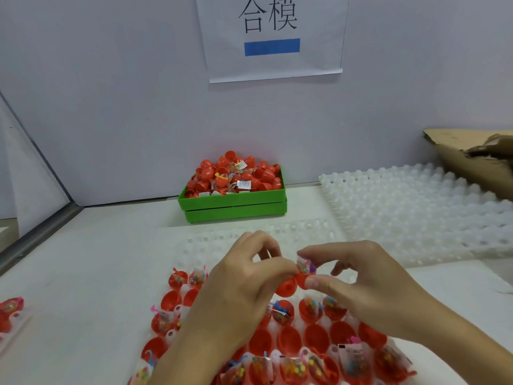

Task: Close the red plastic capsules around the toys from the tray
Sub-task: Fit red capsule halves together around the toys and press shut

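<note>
Red plastic capsule [294, 283], hinged and open, is being held just above the near white moulded tray [322, 232], both hands on it. Left hand [244, 284] is pinching the left half, fingers [263, 243] curled over it; how the thumb sits underneath cannot be told. Right hand [369, 282] is gripping the right half, thumb pressing on its rim, index finger curled over the small bagged toy [305, 265] that is sticking up out of the shell; the other fingers are hanging loosely curled. Capsule is not yet closed, the bag top is poking clear of the rim.

Near tray is carrying rows of open red capsule halves [316, 336], some with toy packets, some looking bare. Green plastic crate [233, 202] heaped with red capsules is sitting far centre on the white table [83, 273]. Second white moulded tray [416, 207] is lying far right, torn brown cardboard [472, 159] beyond it. Paper sign [273, 37] is hanging on the wall.

Risks, as a judgement: the bag edge is likely getting trapped in the seam if the halves are pressed now, leaving the capsule half-latched or springing open. Squeezing off-axis could be twisting the hinge or popping the toy out into the tray. The grip is on rounded smooth plastic, so a slip is dropping it among the open shells below.
</note>
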Demonstrator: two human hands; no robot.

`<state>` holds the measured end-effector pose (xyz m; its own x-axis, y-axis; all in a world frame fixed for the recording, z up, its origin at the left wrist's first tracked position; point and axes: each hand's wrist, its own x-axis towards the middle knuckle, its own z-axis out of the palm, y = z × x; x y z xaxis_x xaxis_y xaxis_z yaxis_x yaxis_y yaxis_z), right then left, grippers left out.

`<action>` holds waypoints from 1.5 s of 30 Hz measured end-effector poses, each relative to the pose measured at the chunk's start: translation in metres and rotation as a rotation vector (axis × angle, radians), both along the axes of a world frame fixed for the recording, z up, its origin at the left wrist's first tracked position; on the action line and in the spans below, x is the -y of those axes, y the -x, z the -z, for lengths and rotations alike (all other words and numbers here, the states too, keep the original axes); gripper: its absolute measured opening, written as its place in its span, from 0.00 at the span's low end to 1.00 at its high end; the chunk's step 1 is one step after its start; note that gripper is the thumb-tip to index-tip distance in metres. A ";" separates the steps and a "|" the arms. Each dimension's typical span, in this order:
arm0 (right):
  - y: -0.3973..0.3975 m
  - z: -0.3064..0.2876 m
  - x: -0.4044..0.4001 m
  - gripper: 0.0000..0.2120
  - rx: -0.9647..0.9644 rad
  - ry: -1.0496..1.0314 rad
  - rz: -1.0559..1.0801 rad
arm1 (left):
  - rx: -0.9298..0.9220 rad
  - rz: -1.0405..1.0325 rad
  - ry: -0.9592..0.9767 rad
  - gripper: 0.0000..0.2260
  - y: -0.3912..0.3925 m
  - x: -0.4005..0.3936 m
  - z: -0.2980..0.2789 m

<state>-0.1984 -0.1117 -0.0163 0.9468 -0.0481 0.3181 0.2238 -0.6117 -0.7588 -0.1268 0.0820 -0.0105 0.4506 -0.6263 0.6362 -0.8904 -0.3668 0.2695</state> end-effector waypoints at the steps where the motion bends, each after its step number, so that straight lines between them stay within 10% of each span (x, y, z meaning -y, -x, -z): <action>1: -0.001 0.000 0.000 0.09 -0.008 -0.075 -0.028 | -0.015 0.018 0.009 0.08 0.001 0.002 0.001; 13: -0.002 0.001 0.000 0.10 0.045 -0.298 0.046 | -0.808 0.107 0.316 0.14 0.005 0.001 -0.005; 45: -0.004 0.008 -0.008 0.20 0.215 -0.213 0.102 | -0.650 0.085 0.407 0.16 0.011 0.016 0.009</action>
